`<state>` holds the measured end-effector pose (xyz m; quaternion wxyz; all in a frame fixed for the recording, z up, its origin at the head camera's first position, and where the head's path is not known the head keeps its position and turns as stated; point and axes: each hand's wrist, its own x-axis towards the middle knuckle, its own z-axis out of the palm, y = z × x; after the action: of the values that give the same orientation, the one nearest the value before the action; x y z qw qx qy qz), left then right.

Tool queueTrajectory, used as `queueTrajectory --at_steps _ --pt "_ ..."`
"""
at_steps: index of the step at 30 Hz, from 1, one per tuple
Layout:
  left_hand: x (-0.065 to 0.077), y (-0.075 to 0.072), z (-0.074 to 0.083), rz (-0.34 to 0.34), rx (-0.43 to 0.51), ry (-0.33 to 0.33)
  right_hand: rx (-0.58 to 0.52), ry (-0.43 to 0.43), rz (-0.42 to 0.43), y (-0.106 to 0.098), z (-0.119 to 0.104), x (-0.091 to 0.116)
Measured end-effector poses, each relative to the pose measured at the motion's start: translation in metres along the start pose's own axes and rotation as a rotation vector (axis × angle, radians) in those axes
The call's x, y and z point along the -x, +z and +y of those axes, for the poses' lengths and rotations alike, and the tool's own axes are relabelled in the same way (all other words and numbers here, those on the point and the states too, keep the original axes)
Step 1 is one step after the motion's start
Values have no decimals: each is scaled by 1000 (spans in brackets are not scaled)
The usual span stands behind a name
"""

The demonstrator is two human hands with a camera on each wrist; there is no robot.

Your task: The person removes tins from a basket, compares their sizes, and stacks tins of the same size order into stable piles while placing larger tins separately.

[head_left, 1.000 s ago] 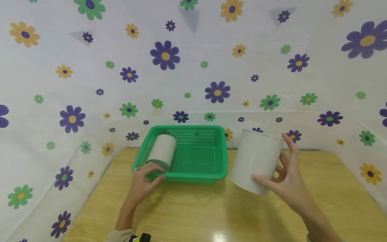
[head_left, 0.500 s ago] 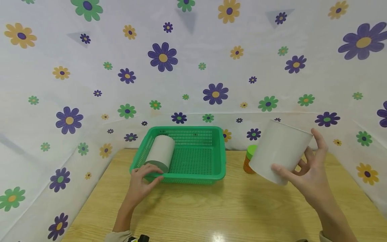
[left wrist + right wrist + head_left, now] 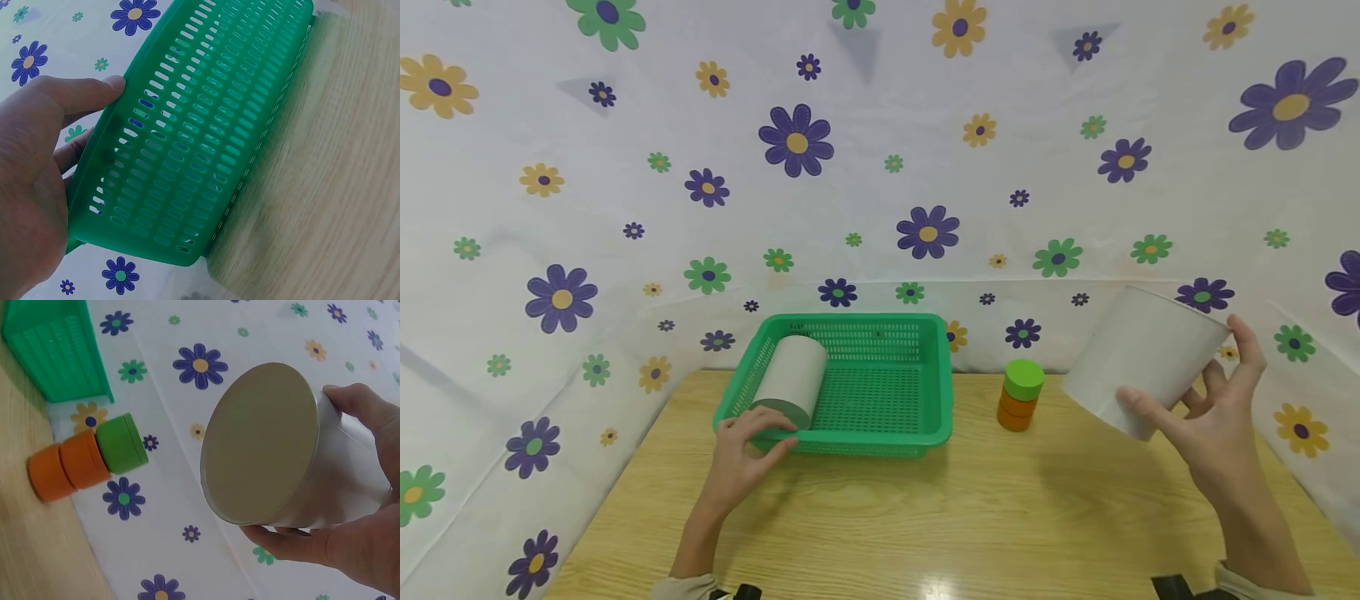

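Observation:
My left hand holds the near rim of a green plastic basket at its left corner. In the left wrist view the thumb lies on the slotted wall, with other fingers behind the rim. A white cylinder lies on its side in the basket's left part. My right hand grips a second, larger-looking white cylinder, tilted and raised over the table's right side. Its thumb presses the near side, and its round beige end shows in the right wrist view.
Between the basket and the right hand stands an upright stack of two orange pieces topped by a green one. All this is on a light wooden table. A white flower-print cloth hangs behind and at the sides.
My right hand has carried the white cylinder to the right and slightly up, tilting it more. The orange and green stack behind it has come into sight. The left hand stays at the basket's rim.

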<state>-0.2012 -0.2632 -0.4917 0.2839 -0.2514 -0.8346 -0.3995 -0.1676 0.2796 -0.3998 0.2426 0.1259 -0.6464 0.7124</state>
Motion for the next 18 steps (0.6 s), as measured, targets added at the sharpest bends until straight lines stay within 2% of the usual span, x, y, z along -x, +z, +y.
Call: queueTrajectory --at_steps 10,18 --pt "1 1 -1 -3 -5 -12 56 77 90 -14 6 -5" --pt "0 0 0 6 -6 -12 317 146 83 -21 21 -9"
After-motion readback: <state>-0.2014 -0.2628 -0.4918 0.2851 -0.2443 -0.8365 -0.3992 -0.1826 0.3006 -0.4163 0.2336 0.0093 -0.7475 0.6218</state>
